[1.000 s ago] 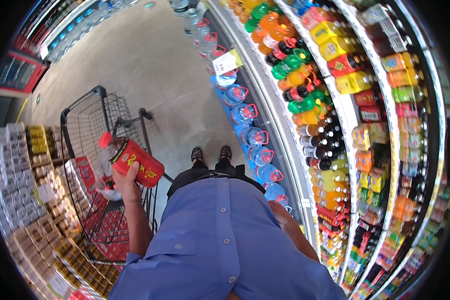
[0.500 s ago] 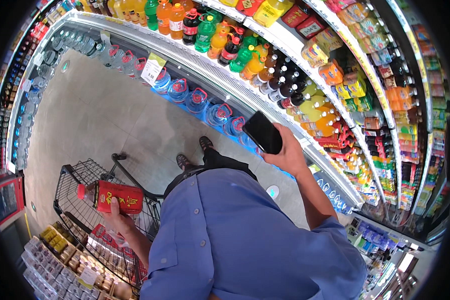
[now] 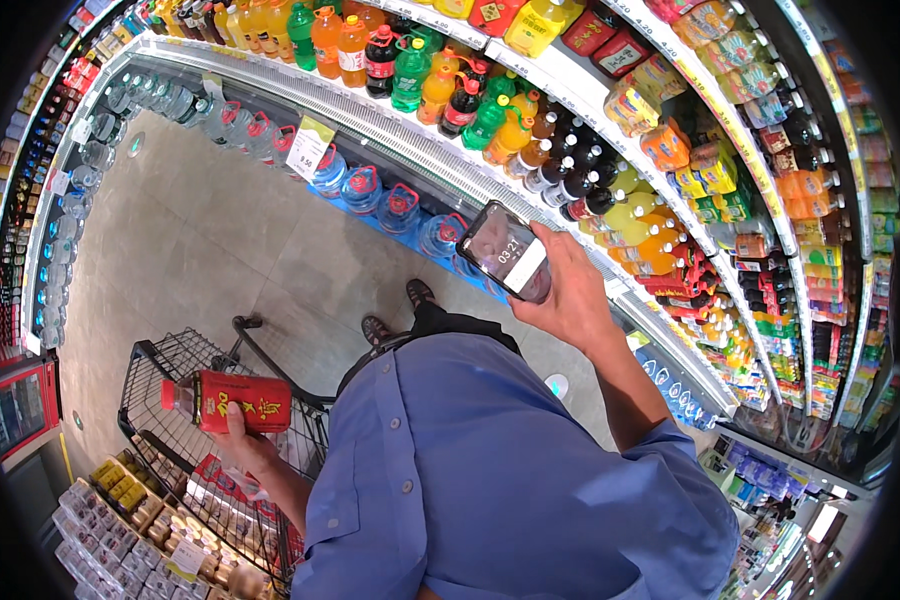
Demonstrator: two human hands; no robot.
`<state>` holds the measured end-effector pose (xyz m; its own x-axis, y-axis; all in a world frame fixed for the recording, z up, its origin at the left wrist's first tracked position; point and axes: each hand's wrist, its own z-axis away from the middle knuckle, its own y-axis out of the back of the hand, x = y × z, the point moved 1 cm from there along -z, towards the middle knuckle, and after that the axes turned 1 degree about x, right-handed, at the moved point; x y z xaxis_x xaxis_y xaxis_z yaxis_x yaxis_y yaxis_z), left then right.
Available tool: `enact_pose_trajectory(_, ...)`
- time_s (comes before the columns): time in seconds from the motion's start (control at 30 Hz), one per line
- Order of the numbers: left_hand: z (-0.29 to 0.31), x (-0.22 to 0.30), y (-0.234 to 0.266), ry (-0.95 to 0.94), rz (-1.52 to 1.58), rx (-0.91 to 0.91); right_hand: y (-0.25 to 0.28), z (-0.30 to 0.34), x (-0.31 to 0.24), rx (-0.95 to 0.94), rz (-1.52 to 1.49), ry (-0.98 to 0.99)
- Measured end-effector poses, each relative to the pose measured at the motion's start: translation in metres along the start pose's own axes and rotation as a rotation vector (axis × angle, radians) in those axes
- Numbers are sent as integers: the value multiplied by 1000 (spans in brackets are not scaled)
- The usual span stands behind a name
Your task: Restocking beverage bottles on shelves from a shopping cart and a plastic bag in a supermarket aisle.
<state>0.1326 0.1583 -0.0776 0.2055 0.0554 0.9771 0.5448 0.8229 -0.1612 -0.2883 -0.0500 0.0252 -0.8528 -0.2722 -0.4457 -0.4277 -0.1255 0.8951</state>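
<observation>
One red-labelled bottle (image 3: 242, 387), red-capped, clasped sideways in the left hand (image 3: 250, 452) over a black wire shopping cart (image 3: 175, 352); one lit phone (image 3: 507, 252), gripped in the right hand (image 3: 573, 298), well apart from the left, seen against large water bottles (image 3: 398, 210).

shop: drink shelves (image 3: 542, 72), price tag (image 3: 310, 146), cart (image 3: 192, 352)

Up from low at the side with the right hand (image 3: 575, 295), bringing the phone (image 3: 507, 252) into sight! Lit up now, after plain black half a second ago! Tipped closer to level, too, with the bottle (image 3: 265, 392) in the left hand (image 3: 250, 450).
</observation>
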Motion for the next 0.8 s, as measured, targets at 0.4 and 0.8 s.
enact_pose_trajectory(0.4,0,-5,-3,-3,-11,37,-2,-18,16,-36,-89,25)
enact_pose_trajectory(0.8,-2,-13,14,67,-98,106,-76,89,169,-1372,-705,-408)
